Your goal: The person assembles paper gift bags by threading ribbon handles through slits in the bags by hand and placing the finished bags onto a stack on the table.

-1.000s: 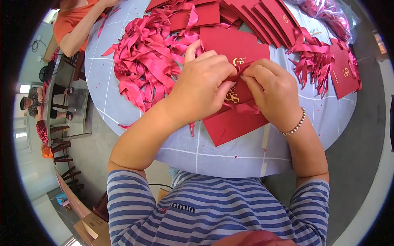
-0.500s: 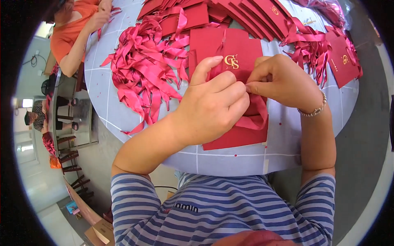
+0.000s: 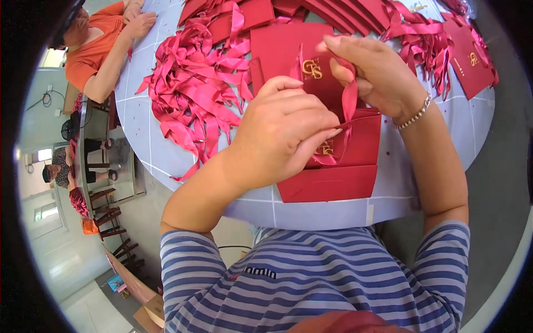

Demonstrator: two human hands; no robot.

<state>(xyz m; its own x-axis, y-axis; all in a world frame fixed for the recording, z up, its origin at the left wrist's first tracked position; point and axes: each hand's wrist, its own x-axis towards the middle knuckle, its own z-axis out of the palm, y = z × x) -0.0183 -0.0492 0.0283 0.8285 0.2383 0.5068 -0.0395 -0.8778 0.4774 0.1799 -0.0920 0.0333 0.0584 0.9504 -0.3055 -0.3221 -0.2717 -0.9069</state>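
Observation:
A red paper bag (image 3: 328,184) with a gold emblem lies in front of me, its mouth raised and partly spread. At the rim of that bag, my left hand (image 3: 283,130) is closed, thumb and forefinger pinching the edge; whether ribbon is also in the pinch, I cannot tell. Above and to the right, my right hand (image 3: 377,69) is closed around a pink satin ribbon (image 3: 349,100), which hangs in a loop down to the rim. Part of the ribbon falls across the bag's front. Behind my hands lies another red bag (image 3: 283,44) with a gold emblem.
A heap of pink ribbons (image 3: 189,94) is on the left of the round table, whose cloth (image 3: 133,119) is checked. More red bags (image 3: 355,14) are stacked at the back. Ribbons (image 3: 425,50) and a bag (image 3: 472,58) sit at right. A person in orange (image 3: 102,53) works far left.
My right hand has moved up and away from my left, drawing the ribbon upward. The near bag's mouth now stands raised, and its lower front shows a fold.

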